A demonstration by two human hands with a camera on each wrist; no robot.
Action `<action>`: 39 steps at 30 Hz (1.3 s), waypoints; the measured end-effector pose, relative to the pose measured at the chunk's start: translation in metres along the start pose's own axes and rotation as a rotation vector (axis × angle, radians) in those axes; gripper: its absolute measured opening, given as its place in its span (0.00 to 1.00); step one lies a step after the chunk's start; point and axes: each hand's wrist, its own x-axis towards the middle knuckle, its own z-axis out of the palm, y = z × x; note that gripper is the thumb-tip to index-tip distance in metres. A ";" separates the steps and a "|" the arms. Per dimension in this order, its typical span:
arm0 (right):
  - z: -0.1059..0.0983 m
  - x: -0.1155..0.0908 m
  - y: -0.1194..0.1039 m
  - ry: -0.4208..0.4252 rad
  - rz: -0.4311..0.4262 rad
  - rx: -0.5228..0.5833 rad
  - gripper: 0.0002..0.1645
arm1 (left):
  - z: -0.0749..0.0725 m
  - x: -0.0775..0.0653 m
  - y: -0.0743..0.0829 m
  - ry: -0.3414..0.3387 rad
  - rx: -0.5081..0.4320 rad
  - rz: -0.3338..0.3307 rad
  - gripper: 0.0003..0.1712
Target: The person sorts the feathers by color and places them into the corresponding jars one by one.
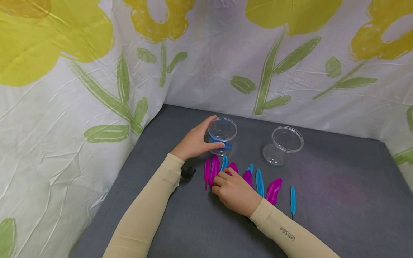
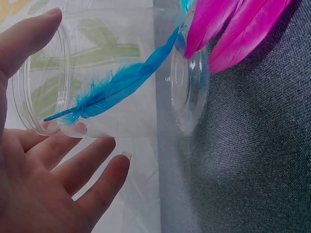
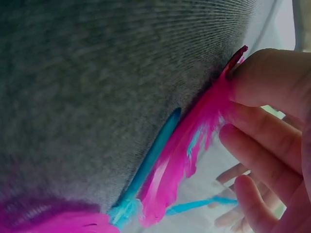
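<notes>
My left hand [image 1: 194, 140] holds a see-through plastic jar [image 1: 222, 123] upright at the back of the table, thumb on one side and fingers on the other. Inside that jar leans a blue feather [image 2: 116, 90], its quill toward the rim. In front of the jar, my right hand [image 1: 238, 191] pinches a magenta feather [image 3: 165, 165] near its quill end, low over the cloth. Two more magenta feathers [image 1: 214, 170] lie to the left of this hand. A blue feather [image 3: 154, 158] lies right beside the pinched one in the right wrist view.
A second see-through jar [image 1: 287, 139] stands to the right. More feathers lie in a loose row, among them a blue feather [image 1: 260, 182], a magenta feather [image 1: 274, 191] and a farther blue feather [image 1: 293, 199]. A flowered curtain [image 1: 206, 71] hangs behind the dark grey tabletop [image 1: 348, 215].
</notes>
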 end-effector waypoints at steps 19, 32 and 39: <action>-0.003 0.000 -0.004 -0.077 -0.077 -0.173 0.10 | 0.001 0.001 0.002 -0.008 -0.002 0.001 0.63; 0.000 -0.005 0.000 0.052 -0.100 -0.099 0.03 | 0.002 0.001 0.001 -0.007 -0.015 0.001 0.63; -0.001 -0.006 0.004 0.149 -0.098 -0.010 0.11 | 0.002 -0.001 -0.001 0.001 -0.025 -0.003 0.64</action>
